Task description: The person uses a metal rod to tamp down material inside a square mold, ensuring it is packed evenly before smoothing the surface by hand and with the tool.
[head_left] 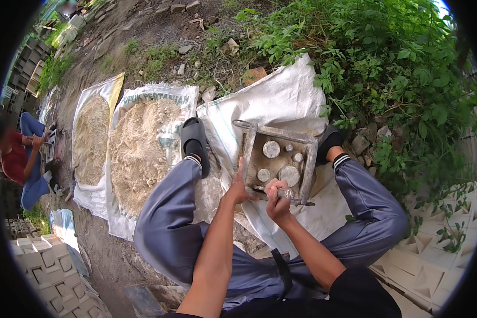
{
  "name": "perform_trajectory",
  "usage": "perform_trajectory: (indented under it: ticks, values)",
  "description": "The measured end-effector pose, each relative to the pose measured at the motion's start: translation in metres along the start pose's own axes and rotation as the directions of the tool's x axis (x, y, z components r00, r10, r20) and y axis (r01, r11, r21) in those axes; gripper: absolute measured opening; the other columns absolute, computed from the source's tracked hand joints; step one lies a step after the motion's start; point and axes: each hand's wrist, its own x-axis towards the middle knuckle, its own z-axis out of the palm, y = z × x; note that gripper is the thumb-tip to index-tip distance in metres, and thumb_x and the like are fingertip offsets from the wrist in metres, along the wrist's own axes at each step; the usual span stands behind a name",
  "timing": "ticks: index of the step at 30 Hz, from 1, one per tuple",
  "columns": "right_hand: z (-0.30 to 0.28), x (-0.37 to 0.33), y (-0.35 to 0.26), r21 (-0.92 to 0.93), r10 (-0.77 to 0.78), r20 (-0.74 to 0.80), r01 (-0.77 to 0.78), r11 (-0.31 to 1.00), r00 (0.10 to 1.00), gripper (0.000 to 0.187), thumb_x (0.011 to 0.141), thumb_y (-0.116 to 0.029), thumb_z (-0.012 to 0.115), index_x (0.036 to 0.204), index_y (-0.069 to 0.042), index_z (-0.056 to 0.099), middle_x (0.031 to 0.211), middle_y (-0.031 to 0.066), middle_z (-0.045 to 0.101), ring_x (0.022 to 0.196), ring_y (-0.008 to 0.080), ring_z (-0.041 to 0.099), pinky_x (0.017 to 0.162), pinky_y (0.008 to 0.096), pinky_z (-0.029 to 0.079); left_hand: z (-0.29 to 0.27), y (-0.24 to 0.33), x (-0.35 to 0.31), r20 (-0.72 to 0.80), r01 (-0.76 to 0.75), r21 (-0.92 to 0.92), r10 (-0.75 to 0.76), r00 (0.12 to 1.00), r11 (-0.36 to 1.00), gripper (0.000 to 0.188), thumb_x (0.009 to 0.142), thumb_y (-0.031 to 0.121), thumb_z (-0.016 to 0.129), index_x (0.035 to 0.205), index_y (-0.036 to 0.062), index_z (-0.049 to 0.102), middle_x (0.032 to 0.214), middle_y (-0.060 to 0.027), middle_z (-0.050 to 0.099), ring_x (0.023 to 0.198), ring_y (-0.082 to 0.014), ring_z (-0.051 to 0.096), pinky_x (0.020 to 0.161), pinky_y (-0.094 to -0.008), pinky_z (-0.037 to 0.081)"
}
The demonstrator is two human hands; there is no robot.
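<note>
Between my feet stands a square wooden frame [308, 169], its bars greyed with dust. Inside it several pale round pieces [271, 149] of different sizes sit on a dusty tan surface. My left hand [238, 190] lies along the frame's left side, fingers stretched out and apart. At the near bar my right hand [276, 200] is closed in a fist. A pale, blunt end [287, 194] shows beside its fingers, but I cannot make out what it belongs to. A white woven sack [289, 90] is spread beneath the frame.
Two sacks of sandy powder [143, 146] lie to the left. Leafy plants [387, 69] crowd the far right. Patterned pale blocks [434, 265] stand at the near right, more blocks [50, 270] at the near left. Another person [24, 159] in a red top sits far left.
</note>
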Motion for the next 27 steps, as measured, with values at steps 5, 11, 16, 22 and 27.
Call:
perform_trajectory:
  ticks: [5,11,16,22,27]
  values:
    - [0.008,0.018,-0.013,0.042,0.072,0.027,-0.073,0.996,0.997,0.015,0.099,-0.013,0.044,0.089,-0.003,0.043,0.074,0.0062,0.049,0.061,0.0119,0.043,0.057,0.0271,0.038,-0.004,-0.005,0.004,-0.027,0.029,0.069,-0.027,0.999,0.997,0.157,0.047,0.013,0.094,0.144,0.0257,-0.03,0.144,-0.0317,0.03,0.134,-0.0446,0.033,0.112,-0.0436,0.033]
    - [-0.003,0.021,-0.006,0.034,0.197,0.027,-0.198,0.98,0.98,0.011,0.096,-0.006,0.047,0.088,-0.002,0.041,0.075,0.0075,0.051,0.063,0.0129,0.046,0.059,0.0271,0.04,-0.005,0.009,-0.002,0.035,0.021,0.011,-0.021,0.999,1.0,0.15,0.055,0.006,0.089,0.143,0.0255,-0.032,0.146,-0.0329,0.026,0.136,-0.0429,0.031,0.112,-0.0423,0.032]
    - [0.015,0.0,-0.007,0.07,0.006,0.034,-0.008,0.997,0.999,0.017,0.101,-0.017,0.041,0.089,-0.005,0.037,0.074,0.0045,0.044,0.063,0.0097,0.039,0.058,0.0255,0.036,-0.008,0.003,0.005,0.054,0.015,-0.007,-0.015,0.998,1.0,0.156,0.049,0.009,0.092,0.144,0.0234,-0.031,0.148,-0.0314,0.026,0.137,-0.0395,0.031,0.112,-0.0401,0.033]
    - [0.006,0.014,-0.02,-0.011,0.104,0.009,-0.104,0.995,0.995,0.016,0.101,-0.016,0.039,0.089,-0.005,0.037,0.072,0.0037,0.044,0.062,0.0094,0.038,0.057,0.0257,0.036,-0.003,0.005,-0.001,0.05,0.015,0.041,-0.017,0.999,0.999,0.16,0.046,0.012,0.094,0.142,0.0205,-0.033,0.149,-0.0286,0.025,0.137,-0.0393,0.031,0.113,-0.0392,0.031]
    - [0.008,0.02,0.005,0.064,0.095,-0.006,-0.094,0.993,0.995,0.02,0.101,-0.018,0.041,0.088,-0.003,0.041,0.071,0.0034,0.045,0.061,0.0096,0.04,0.057,0.026,0.037,-0.003,-0.012,0.01,0.036,-0.073,0.036,0.072,0.997,0.997,0.159,0.047,0.011,0.094,0.141,0.0169,-0.034,0.151,-0.0275,0.021,0.135,-0.038,0.035,0.111,-0.0377,0.034]
